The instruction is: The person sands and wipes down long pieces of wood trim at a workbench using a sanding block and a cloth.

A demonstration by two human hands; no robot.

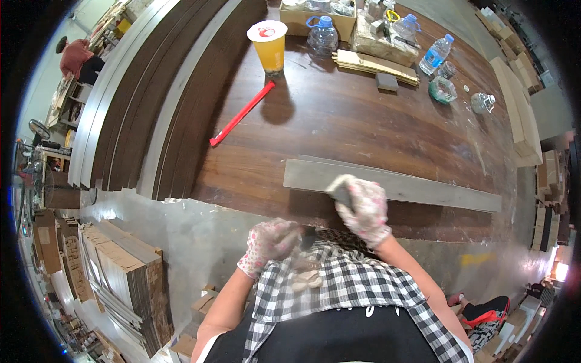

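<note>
Both my hands wear white gloves with pink dots. My right hand is closed on a dark grey sanding block with a pale edge, slightly blurred, at the near edge of a grey plank. That plank lies across the table's front part, and a second thin strip shows along its far edge. My left hand is closed in front of the checked apron, off the table's front edge. Something small and dark shows at its fingertips, too unclear to name.
Long dark boards are stacked on the table's left. A drink cup, a red straw packet, a grey block, wooden strips and a water bottle stand or lie farther back. A person is far left.
</note>
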